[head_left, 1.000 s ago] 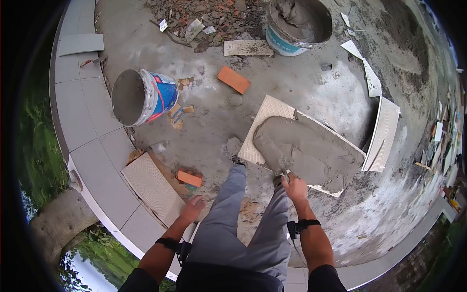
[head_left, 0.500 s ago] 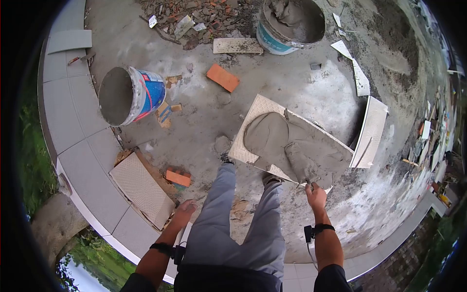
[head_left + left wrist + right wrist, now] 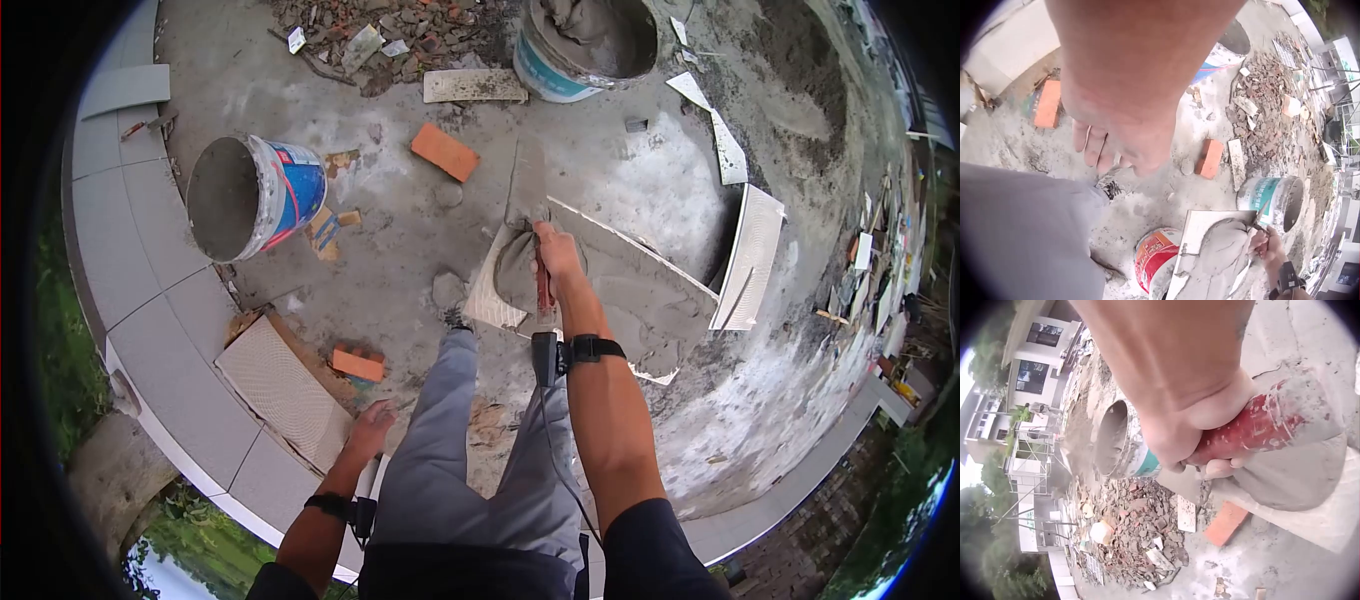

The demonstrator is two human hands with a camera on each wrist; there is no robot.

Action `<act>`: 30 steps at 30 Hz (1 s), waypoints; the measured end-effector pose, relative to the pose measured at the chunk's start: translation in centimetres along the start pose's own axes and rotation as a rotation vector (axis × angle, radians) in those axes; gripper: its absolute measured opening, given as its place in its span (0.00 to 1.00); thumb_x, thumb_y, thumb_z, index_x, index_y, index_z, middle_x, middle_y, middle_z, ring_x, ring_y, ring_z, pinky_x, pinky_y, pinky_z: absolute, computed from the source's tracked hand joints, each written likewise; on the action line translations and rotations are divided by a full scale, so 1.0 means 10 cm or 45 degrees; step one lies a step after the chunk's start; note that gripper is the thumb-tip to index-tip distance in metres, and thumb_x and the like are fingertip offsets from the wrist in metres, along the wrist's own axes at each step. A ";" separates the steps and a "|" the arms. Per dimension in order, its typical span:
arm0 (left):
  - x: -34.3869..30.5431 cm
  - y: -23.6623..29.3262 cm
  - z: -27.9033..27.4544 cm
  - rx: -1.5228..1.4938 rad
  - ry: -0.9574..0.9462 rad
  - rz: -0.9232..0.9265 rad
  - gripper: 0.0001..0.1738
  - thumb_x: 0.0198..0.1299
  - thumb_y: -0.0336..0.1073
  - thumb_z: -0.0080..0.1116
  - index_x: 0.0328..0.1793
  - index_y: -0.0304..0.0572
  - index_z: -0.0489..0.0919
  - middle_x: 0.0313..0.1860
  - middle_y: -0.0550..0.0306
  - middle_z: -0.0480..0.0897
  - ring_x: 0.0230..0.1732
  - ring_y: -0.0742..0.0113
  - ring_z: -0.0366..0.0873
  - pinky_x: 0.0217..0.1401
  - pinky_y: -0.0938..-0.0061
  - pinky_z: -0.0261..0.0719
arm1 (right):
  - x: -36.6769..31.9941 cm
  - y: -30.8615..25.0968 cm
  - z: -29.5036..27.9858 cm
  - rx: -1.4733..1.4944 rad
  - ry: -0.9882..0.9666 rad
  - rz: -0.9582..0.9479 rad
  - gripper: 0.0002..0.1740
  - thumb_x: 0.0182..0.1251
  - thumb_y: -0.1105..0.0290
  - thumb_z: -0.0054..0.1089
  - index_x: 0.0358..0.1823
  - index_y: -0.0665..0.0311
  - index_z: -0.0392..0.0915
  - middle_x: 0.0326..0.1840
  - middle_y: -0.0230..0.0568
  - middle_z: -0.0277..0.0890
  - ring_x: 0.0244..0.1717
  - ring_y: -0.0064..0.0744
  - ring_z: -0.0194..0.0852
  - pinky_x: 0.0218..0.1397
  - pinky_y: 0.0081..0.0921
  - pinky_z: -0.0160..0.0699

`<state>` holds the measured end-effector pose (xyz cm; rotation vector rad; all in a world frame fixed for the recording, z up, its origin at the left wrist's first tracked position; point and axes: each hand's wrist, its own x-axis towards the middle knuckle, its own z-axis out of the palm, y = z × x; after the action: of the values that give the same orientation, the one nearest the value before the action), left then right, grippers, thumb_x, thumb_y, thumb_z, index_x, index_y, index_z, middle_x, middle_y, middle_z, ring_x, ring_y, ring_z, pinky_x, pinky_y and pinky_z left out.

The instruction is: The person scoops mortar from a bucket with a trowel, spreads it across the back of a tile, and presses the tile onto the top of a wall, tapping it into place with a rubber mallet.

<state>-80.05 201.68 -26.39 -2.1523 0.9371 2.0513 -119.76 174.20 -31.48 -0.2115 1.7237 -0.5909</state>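
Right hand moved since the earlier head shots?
Yes: the right hand has moved forward and leftward, much nearer the far orange brick in the head view.

An orange brick (image 3: 445,151) lies near a pale, speckled strip (image 3: 472,86), with rubble (image 3: 432,38) heaped beyond it

the trowel handle (image 3: 1247,428) is red, the mortar (image 3: 640,275) grey.

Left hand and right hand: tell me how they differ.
The right hand grips a red trowel handle; the left hand holds nothing. The right hand is out by the mortar-covered tile; the left hand hangs beside the left leg. Both are bare, with a black strap at the wrist.
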 end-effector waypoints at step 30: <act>0.06 -0.29 0.07 -0.304 0.026 0.006 0.22 0.69 0.39 0.56 0.64 0.34 0.75 0.46 0.60 0.81 0.48 0.73 0.76 0.57 0.75 0.72 | -0.15 0.79 0.80 -0.937 0.423 -0.292 0.29 0.65 0.48 0.54 0.48 0.72 0.82 0.37 0.67 0.81 0.44 0.63 0.83 0.51 0.49 0.77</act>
<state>-79.45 204.13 -28.11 -2.2872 0.7325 2.2514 -110.36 179.41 -35.13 -0.8776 2.2037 -0.1270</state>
